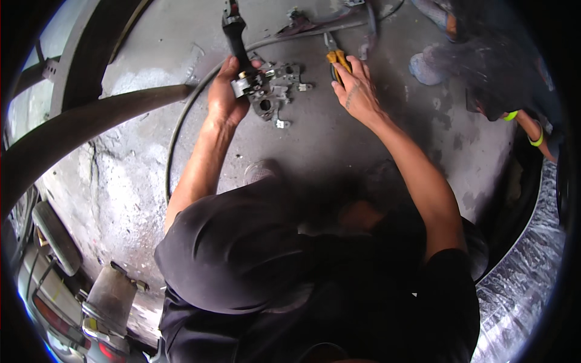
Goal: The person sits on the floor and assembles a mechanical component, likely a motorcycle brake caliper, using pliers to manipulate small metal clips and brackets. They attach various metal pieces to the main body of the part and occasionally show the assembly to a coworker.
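My left hand [226, 97] is closed around a metal bracket assembly with a long black lever pointing up and away from me. Its grey plate [265, 105], with holes and small tabs, juts out to the right of that hand. In my right hand [359, 94] is a pair of pliers with yellow-and-black handles [337, 58]. The pliers' jaws point away from me, apart from the bracket assembly. My fingers hide part of the lower handles, and my left palm covers part of the bracket.
A cable [172, 145] curves across the concrete floor [145, 142] behind my hands. Loose parts [299, 23] lie at the far side. Another person [502, 66] crouches at right. A thick dark curved beam [121, 118] stands at left, with vehicle parts [112, 296] below it.
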### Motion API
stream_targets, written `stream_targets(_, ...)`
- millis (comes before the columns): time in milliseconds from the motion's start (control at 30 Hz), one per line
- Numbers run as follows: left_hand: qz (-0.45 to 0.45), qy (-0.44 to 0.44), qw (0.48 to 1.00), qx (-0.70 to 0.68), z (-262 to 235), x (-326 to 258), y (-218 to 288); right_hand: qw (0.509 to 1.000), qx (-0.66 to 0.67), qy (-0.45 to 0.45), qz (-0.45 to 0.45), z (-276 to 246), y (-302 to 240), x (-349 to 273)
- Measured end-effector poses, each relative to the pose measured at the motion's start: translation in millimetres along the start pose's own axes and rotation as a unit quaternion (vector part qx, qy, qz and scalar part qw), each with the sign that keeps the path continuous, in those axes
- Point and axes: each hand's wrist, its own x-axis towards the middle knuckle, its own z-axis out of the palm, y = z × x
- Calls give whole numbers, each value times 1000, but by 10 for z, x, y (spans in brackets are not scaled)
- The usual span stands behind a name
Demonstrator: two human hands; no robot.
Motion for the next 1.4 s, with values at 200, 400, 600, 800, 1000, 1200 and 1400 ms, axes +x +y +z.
stream_targets(200, 31, 14, 998, -57, 213, -13, -108, 918, 395, 18, 27, -443, -1063, 182)
stream_targets(400, 74, 0, 996, -39, 242, -109, -127, 928, 353, 56, 110, -238, -1372, 314)
stream_targets(600, 70, 15, 997, -5, 240, -142, -166, 909, 398, 52, 114, -150, -1391, 251)
stream_targets(800, 75, 4, 996, -37, 191, -88, -188, 860, 464, 18, 210, -155, -1402, 237)
stream_targets(1000, 75, 17, 997, -21, 223, -109, -173, 901, 401, 41, 160, -20, -1350, 233)
stream_targets(1200, 85, 13, 996, -21, 186, -93, -182, 876, 443, 43, 184, 31, -1361, 219)
stream_targets(1400, 89, 12, 996, -25, 214, -114, -123, 873, 449, 49, 184, 20, -1370, 211)
